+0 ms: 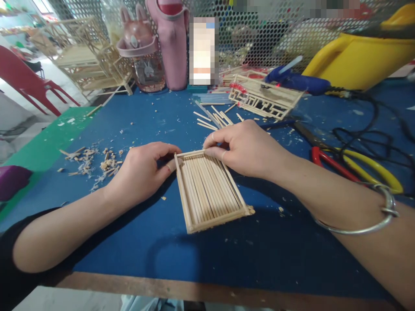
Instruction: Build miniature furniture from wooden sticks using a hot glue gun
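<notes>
A small rectangular panel (210, 190) made of thin wooden sticks, with a raised stick border, tilts toward me above the blue table. My left hand (145, 168) pinches its far left corner between thumb and fingers. At the far edge, toward the right, my right hand (238, 144) is closed with thumb and fingertips on the border stick. Short loose sticks (220, 117) lie just beyond my right hand. Wood scraps and stringy glue bits (108, 162) are scattered beyond my left forearm.
A blue glue gun (301, 82) rests by a stick lattice frame (264, 97) at the back right. Red-and-yellow-handled scissors (353, 166) and a black cable (366, 134) lie right. A pink bottle (173, 47), rabbit cup (147, 65) and yellow container (356, 60) stand behind.
</notes>
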`<state>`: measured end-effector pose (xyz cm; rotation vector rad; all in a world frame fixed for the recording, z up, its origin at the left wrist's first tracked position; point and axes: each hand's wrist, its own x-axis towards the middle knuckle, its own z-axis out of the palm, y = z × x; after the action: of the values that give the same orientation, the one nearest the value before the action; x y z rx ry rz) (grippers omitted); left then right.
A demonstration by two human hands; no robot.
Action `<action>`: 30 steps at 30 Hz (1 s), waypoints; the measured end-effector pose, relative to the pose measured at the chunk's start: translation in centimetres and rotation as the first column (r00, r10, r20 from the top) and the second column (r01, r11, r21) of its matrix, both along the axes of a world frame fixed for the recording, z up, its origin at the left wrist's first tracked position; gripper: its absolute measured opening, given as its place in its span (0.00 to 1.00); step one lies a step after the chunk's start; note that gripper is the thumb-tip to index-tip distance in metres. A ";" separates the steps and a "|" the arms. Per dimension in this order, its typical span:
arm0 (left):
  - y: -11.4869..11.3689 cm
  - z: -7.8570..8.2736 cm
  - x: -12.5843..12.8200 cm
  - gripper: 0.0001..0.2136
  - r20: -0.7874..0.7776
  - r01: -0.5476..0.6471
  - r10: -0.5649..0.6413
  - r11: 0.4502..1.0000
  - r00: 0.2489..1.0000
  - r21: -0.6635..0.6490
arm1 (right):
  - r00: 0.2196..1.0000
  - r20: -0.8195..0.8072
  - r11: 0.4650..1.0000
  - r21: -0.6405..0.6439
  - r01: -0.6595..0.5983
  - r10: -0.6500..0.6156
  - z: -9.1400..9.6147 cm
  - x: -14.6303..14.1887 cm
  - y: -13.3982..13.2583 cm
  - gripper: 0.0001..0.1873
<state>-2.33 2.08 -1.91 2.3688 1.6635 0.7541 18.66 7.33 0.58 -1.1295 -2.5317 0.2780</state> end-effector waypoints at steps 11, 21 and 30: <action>-0.1 -0.4 0.3 0.10 -0.036 -0.028 0.031 0.997 0.999 0.070 | 0.998 -0.055 1.000 0.006 0.030 -0.030 -0.2 -0.2 -0.2 0.07; -0.1 -0.5 0.2 0.11 -0.038 -0.030 0.033 0.997 0.999 0.067 | 0.926 -0.301 0.923 -0.371 0.107 -0.228 0.1 1.2 1.6 0.11; 0.1 -0.4 0.0 0.12 -0.047 -0.020 0.023 0.998 0.999 0.061 | 0.984 -0.152 0.989 -0.129 0.072 -0.091 -0.1 0.6 0.5 0.08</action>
<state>-2.35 2.14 -2.33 2.4324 1.7109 0.7683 19.24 7.86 0.50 -1.2034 -2.3515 0.4875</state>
